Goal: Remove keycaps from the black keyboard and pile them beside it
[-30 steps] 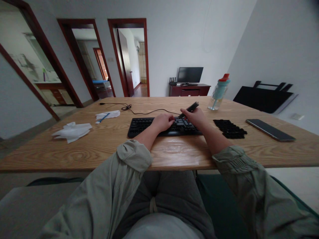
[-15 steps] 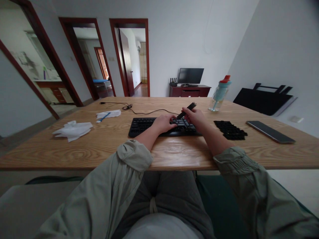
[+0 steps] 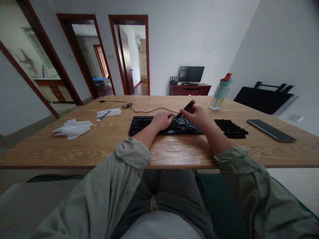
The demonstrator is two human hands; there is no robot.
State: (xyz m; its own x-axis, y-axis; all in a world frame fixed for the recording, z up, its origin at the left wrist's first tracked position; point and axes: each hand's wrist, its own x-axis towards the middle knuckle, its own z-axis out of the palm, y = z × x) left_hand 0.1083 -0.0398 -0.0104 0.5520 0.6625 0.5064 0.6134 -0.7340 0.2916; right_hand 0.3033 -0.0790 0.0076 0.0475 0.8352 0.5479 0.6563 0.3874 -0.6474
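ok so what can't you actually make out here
All in the head view:
- Part of the keyboard: hidden by the left hand.
- Lower tip of the dark tool in the right hand: too small and dark against the keys.
- Number of black pieces: too small and dark to count.
- Upper end of the right sleeve: cut off by the picture's edge.
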